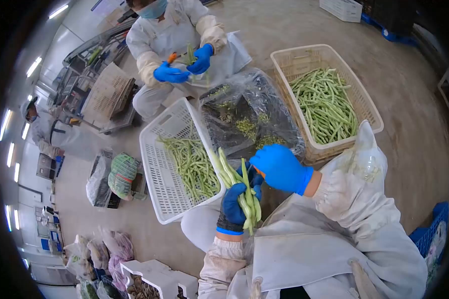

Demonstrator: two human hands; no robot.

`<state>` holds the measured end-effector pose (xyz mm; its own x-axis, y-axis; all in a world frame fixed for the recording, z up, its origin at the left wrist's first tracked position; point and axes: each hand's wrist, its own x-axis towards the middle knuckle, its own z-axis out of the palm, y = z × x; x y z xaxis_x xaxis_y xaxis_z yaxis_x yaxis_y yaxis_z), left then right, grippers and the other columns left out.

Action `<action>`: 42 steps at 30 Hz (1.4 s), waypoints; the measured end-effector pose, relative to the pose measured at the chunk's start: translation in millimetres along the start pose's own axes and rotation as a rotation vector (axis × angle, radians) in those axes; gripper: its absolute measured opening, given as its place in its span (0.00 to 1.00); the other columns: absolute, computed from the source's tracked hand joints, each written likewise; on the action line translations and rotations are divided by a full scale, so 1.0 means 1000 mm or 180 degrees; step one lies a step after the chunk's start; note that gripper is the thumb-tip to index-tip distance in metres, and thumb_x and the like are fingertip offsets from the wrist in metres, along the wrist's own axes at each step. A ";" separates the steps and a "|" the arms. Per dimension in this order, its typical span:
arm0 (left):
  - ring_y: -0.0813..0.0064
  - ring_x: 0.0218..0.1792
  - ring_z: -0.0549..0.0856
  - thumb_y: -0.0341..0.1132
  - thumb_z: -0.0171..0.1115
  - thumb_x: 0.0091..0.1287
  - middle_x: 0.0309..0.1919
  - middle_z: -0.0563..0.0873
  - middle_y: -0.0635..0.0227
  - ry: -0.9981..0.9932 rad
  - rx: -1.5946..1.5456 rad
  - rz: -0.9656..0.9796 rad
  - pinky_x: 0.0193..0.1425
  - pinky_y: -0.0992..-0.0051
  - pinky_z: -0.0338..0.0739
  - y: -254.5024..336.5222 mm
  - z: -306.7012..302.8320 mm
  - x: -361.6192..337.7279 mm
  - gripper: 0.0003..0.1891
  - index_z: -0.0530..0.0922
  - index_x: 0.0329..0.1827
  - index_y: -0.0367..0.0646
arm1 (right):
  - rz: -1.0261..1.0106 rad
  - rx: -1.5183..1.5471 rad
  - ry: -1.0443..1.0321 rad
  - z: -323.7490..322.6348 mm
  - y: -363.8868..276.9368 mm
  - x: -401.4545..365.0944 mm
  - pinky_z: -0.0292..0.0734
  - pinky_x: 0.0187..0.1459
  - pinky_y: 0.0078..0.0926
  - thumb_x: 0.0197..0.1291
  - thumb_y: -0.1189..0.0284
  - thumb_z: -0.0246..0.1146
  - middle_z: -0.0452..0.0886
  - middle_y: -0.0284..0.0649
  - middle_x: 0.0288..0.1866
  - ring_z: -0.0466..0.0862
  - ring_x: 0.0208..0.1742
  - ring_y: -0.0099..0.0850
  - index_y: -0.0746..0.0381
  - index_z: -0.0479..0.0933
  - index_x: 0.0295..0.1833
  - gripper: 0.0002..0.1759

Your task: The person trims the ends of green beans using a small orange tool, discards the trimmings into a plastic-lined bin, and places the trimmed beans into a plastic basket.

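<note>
My left hand (234, 203), in a dark blue glove, is wrapped round a bunch of long green beans (245, 197) held over my lap. My right hand (282, 168), in a bright blue glove, is closed beside the beans' upper part; a small orange handle (259, 172) shows at its fingers. Left of my hands, a white crate (157, 174) holds more beans (187, 164). At the upper right a cream crate (369, 107) holds a large heap of beans (327, 104). Between the crates lies a dark plastic bag (229, 122) with green trimmings on it.
Across from me sits a co-worker (172, 30) in blue gloves, with beans and an orange-handled tool. Another person (40, 124) stands far left. Bagged produce (119, 244) and a white foam box (154, 274) are at lower left, a blue crate (429, 231) at right.
</note>
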<state>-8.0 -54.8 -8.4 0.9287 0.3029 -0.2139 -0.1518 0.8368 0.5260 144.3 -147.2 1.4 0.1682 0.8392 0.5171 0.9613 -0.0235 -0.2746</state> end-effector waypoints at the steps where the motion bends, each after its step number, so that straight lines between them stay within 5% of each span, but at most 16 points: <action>1: 0.72 0.39 0.78 0.31 0.56 0.60 0.56 0.74 0.59 0.0042 0.0011 -0.0023 0.43 0.76 0.78 0.002 0.014 -0.001 0.33 0.58 0.71 0.42 | -0.0009 -0.0039 0.0178 -0.001 0.005 0.003 0.69 0.31 0.36 0.45 0.73 0.60 0.72 0.40 0.26 0.76 0.31 0.40 0.57 0.73 0.29 0.04; 6: 0.77 0.34 0.77 0.31 0.59 0.57 0.51 0.74 0.62 -0.0572 -0.0429 -0.0317 0.34 0.79 0.75 0.003 -0.011 -0.004 0.40 0.51 0.73 0.42 | 0.0371 0.0297 0.0608 -0.021 0.042 0.027 0.72 0.32 0.39 0.54 0.73 0.59 0.76 0.43 0.28 0.77 0.31 0.44 0.61 0.76 0.32 0.03; 8: 0.79 0.29 0.74 0.32 0.62 0.55 0.42 0.75 0.66 -0.0693 -0.0481 -0.0341 0.27 0.80 0.71 0.005 -0.010 -0.010 0.43 0.49 0.74 0.40 | 0.0632 0.0339 0.1704 -0.037 0.056 0.037 0.74 0.37 0.42 0.52 0.74 0.60 0.79 0.47 0.32 0.79 0.35 0.47 0.62 0.77 0.34 0.04; 12: 0.79 0.29 0.76 0.33 0.64 0.53 0.40 0.76 0.68 -0.0726 -0.0560 -0.0248 0.31 0.78 0.73 0.010 -0.023 -0.014 0.43 0.52 0.73 0.44 | 0.1524 0.0420 0.2555 -0.061 0.126 0.038 0.75 0.41 0.34 0.59 0.73 0.57 0.82 0.49 0.38 0.82 0.39 0.43 0.63 0.79 0.42 0.09; 14: 0.79 0.30 0.76 0.32 0.62 0.54 0.41 0.76 0.69 -0.0582 -0.0678 -0.0055 0.32 0.77 0.74 0.012 -0.028 -0.015 0.42 0.53 0.73 0.45 | 0.1990 0.1254 0.3206 -0.072 0.153 0.033 0.75 0.42 0.34 0.59 0.73 0.56 0.82 0.48 0.38 0.82 0.40 0.43 0.64 0.79 0.42 0.09; 17: 0.78 0.35 0.75 0.29 0.58 0.57 0.43 0.76 0.70 -0.0594 -0.1133 0.0153 0.39 0.76 0.74 0.018 -0.026 -0.005 0.38 0.55 0.73 0.49 | 0.2338 0.1025 0.2826 -0.052 0.196 0.012 0.76 0.44 0.37 0.58 0.74 0.56 0.81 0.52 0.42 0.82 0.44 0.45 0.64 0.77 0.48 0.13; 19: 0.77 0.37 0.75 0.29 0.56 0.59 0.42 0.75 0.70 -0.0057 -0.1356 0.0665 0.43 0.76 0.74 0.022 -0.015 0.005 0.33 0.59 0.71 0.49 | 0.1491 -0.0132 0.0520 0.025 0.239 -0.024 0.75 0.48 0.41 0.57 0.74 0.54 0.79 0.55 0.48 0.80 0.49 0.47 0.64 0.74 0.55 0.19; 21: 0.73 0.40 0.76 0.28 0.54 0.61 0.40 0.73 0.70 -0.0078 -0.1378 0.0869 0.52 0.73 0.73 0.022 -0.033 0.016 0.27 0.65 0.66 0.46 | 0.1766 -0.0650 -0.1025 0.016 0.167 -0.021 0.73 0.54 0.42 0.57 0.75 0.54 0.76 0.56 0.52 0.78 0.53 0.49 0.65 0.70 0.60 0.23; 23: 0.72 0.40 0.76 0.27 0.53 0.61 0.40 0.74 0.70 0.0077 -0.1023 0.1150 0.54 0.71 0.72 0.025 -0.052 0.024 0.27 0.65 0.66 0.44 | 0.1380 0.0076 -0.0206 0.022 0.139 -0.019 0.72 0.55 0.41 0.56 0.73 0.55 0.76 0.56 0.53 0.77 0.54 0.51 0.65 0.71 0.60 0.24; 27: 0.70 0.44 0.78 0.26 0.52 0.62 0.41 0.79 0.66 0.0393 -0.0980 0.1391 0.63 0.66 0.70 0.028 -0.038 0.027 0.25 0.66 0.65 0.42 | 0.2056 0.3136 -0.1104 0.011 0.058 -0.002 0.73 0.54 0.32 0.61 0.72 0.59 0.79 0.45 0.54 0.79 0.52 0.33 0.64 0.71 0.61 0.22; 31: 0.71 0.47 0.79 0.26 0.50 0.64 0.45 0.80 0.62 0.0165 -0.0976 0.1689 0.69 0.60 0.66 0.028 -0.057 0.039 0.23 0.65 0.64 0.41 | 0.1082 0.4017 -0.1085 0.050 -0.009 -0.024 0.76 0.49 0.30 0.59 0.72 0.60 0.82 0.44 0.46 0.81 0.44 0.31 0.67 0.76 0.54 0.18; 37: 0.69 0.54 0.78 0.25 0.50 0.64 0.51 0.79 0.63 0.0088 -0.0938 0.1651 0.69 0.58 0.65 0.033 -0.064 0.034 0.25 0.64 0.66 0.46 | 0.2174 0.4611 -0.0914 0.006 -0.023 -0.011 0.76 0.41 0.29 0.62 0.72 0.59 0.82 0.40 0.37 0.79 0.35 0.28 0.68 0.76 0.53 0.16; 39: 0.66 0.56 0.77 0.26 0.51 0.64 0.57 0.76 0.62 0.0303 -0.0500 0.1314 0.68 0.58 0.66 0.033 -0.065 0.029 0.27 0.63 0.68 0.48 | 0.2065 0.4148 -0.0757 -0.019 -0.022 -0.002 0.75 0.39 0.28 0.61 0.75 0.59 0.82 0.43 0.37 0.80 0.35 0.29 0.66 0.76 0.52 0.14; 42: 0.64 0.57 0.76 0.28 0.51 0.66 0.58 0.75 0.60 0.0201 -0.0625 0.1309 0.65 0.63 0.69 0.022 -0.037 0.026 0.26 0.62 0.68 0.46 | 0.0754 0.2236 0.0313 -0.024 -0.016 0.003 0.76 0.37 0.31 0.57 0.75 0.59 0.80 0.45 0.36 0.81 0.36 0.38 0.59 0.77 0.52 0.15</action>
<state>0.4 -11.9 -33.0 0.7564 0.6500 -0.0729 -0.5703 0.7100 0.4131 134.8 -157.0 26.8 0.4038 0.8016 0.4409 0.5367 0.1827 -0.8237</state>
